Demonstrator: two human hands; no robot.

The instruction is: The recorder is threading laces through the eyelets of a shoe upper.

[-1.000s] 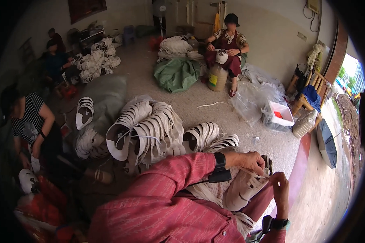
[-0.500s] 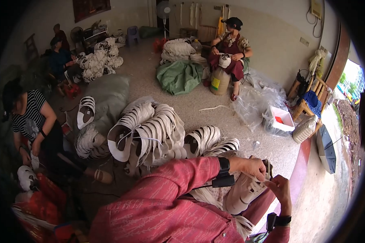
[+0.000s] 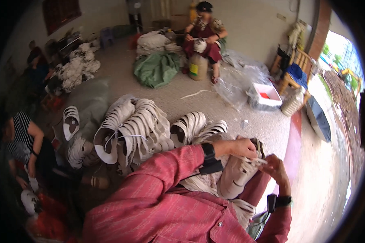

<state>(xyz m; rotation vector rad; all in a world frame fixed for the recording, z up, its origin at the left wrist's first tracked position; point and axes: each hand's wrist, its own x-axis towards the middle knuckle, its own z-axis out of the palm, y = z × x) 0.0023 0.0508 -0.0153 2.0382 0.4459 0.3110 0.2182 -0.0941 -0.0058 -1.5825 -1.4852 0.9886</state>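
Note:
My left hand (image 3: 240, 148), with a black watch on its wrist, reaches across my lap from the red sleeve and grips the top of a pale beige shoe upper (image 3: 236, 178). This piece rests on my lap with more white pieces (image 3: 198, 184) bunched under it. My right hand (image 3: 276, 169), wearing a dark wristband, is just to the right and pinches the white cord at the upper's edge. The two hands nearly touch.
Rows of stacked white shoe uppers (image 3: 136, 125) lie on the floor ahead. A person in a striped top (image 3: 22, 137) sits at my left. Another person (image 3: 202, 30) sits at the back beside a green sack (image 3: 156, 69). A white box (image 3: 267, 94) and wooden chair (image 3: 295, 67) are at the right.
My right hand has come up closer to my left hand at the shoe upper. Both hands stay on the piece; the view has shifted slightly.

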